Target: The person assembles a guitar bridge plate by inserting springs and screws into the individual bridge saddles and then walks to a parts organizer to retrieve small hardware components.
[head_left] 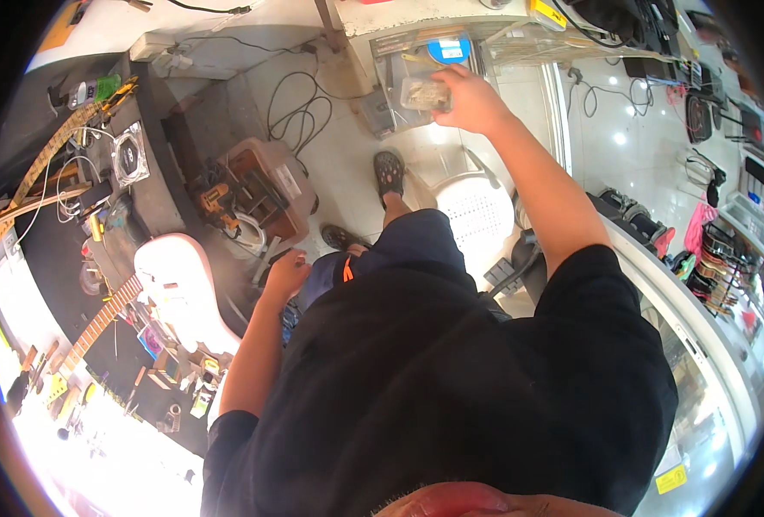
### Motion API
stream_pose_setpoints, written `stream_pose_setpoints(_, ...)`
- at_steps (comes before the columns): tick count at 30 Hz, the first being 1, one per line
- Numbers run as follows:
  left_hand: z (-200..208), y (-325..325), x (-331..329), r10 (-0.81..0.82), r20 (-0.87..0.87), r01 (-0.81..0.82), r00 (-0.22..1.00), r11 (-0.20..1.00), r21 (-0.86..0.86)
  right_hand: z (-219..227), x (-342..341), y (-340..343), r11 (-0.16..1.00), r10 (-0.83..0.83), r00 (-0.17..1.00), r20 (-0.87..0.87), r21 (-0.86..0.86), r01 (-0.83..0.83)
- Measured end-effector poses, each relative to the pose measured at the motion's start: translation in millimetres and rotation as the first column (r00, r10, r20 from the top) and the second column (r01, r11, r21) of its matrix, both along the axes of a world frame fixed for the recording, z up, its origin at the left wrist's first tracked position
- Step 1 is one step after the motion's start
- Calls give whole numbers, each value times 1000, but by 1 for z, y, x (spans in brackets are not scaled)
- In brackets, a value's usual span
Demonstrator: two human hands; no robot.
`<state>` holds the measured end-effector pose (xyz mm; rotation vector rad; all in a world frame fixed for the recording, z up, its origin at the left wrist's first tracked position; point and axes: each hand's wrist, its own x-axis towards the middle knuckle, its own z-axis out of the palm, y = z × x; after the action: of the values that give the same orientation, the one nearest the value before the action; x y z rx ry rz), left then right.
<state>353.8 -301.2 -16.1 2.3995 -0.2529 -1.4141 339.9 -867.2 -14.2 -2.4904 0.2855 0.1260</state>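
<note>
My right hand [472,99] reaches far forward and grips a small clear plastic bag of tiny parts [425,93]. It holds the bag over an open clear plastic box [416,65] that has a blue round roll inside and sits on a low white shelf. My left hand [285,274] hangs by my left thigh with its fingers loosely curled and nothing in it, close to the edge of the dark workbench [63,267]. A white electric guitar body [179,289] with a wooden neck lies on that bench, just left of this hand.
A brown toolbox [265,185] with a yellow cordless drill [218,202] stands on the floor beside the bench. A white plastic stool [477,207] is by my feet. Black cables [300,112] trail over the floor. A glass display counter [701,345] runs along the right.
</note>
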Motion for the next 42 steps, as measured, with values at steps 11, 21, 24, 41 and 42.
stream_pose_setpoints(11, -4, 0, 5, -66, -20, 67, 998, 994, 84, 32, -8, -21, 81, -279, 906, -318, 933, 352)
stream_pose_setpoints(21, -15, 6, 10, -42, -12, 42, 999, 999, 10, 44, -4, -20, 283, -315, 921, -230, 903, 323)
stream_pose_setpoints(24, -16, 9, 10, -36, -19, 36, 999, 999, 4, 51, 2, -15, 306, -324, 920, -222, 895, 324)
stream_pose_setpoints(41, -8, 13, 6, 36, -22, -35, 999, 999, 6, -35, -1, -3, 999, -47, 999, 26, 4, 47)
stream_pose_setpoints(42, -8, 11, 6, 14, -17, -14, 1000, 1000, 1, -39, -2, -2, 997, -20, 1000, 9, -69, 20)
